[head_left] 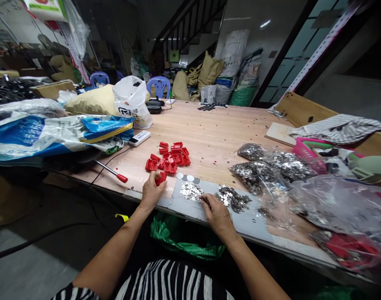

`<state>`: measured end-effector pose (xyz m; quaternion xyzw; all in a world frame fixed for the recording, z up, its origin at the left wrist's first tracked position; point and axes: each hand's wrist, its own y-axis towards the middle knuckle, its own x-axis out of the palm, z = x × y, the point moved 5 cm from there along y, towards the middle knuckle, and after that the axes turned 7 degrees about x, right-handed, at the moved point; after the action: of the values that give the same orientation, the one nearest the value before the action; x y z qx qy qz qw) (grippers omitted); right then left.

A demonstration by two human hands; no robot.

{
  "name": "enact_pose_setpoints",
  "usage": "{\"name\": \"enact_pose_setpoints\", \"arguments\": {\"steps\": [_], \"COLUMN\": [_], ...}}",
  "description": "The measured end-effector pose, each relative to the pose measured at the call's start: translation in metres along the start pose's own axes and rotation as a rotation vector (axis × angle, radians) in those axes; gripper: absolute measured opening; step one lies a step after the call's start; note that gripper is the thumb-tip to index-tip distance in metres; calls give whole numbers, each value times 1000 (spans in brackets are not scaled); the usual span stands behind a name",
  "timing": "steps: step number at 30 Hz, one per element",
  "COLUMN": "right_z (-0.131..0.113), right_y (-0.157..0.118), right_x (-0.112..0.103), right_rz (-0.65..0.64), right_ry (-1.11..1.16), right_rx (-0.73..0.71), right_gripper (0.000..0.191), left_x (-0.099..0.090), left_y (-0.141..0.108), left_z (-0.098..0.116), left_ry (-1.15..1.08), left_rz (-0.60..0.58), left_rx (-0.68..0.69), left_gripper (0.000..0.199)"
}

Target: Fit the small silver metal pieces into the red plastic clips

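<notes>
My left hand is closed on a red plastic part near the table's front edge. Just beyond it lies a cluster of similar red parts, some with open compartments. My right hand has its fingers pinched together at the edge of a pile of small shiny metal pieces; what they hold is too small to name. A second, darker metal pile sits to the right of that hand. Both piles rest on a grey sheet.
Clear bags of metal pieces lie to the right, beside a pink basket. At left are a red-handled lever, a white device with a cable and plastic sacks. A green bag hangs below the front edge.
</notes>
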<state>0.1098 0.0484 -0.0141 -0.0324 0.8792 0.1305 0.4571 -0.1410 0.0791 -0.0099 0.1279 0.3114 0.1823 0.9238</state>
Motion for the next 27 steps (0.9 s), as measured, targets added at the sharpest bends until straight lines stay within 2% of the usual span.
{"name": "enact_pose_setpoints", "arguments": {"steps": [2,5,9,14,18,22,27], "right_z": [0,-2,-1,31,51,46,33], "right_y": [0,0,1,-4,-20,-29,-17], "right_x": [1,2,-7,-40,-53,-49,-40], "right_rz": [-8,-5,60,181,161,116,29], "right_ry": [14,17,111,86,-96,-228,-356], "right_rx": [2,-15,-47,113,223,272,307], "right_gripper": [15,16,20,18,19,19,26], "left_x": [2,9,12,16,24,29,28], "left_y": [-13,-37,-68,-90,-99,-104,-109], "left_z": [3,19,39,47,49,45,44], "left_ry": [-400,-928,-1297,-1480,-1563,-1503,-1452], "left_rz": [-57,-240,-429,-528,-547,-487,-468], "left_rx": [-143,-365,-614,-763,-833,-872,-908], "left_gripper": [35,50,55,56,47,38,33]}}
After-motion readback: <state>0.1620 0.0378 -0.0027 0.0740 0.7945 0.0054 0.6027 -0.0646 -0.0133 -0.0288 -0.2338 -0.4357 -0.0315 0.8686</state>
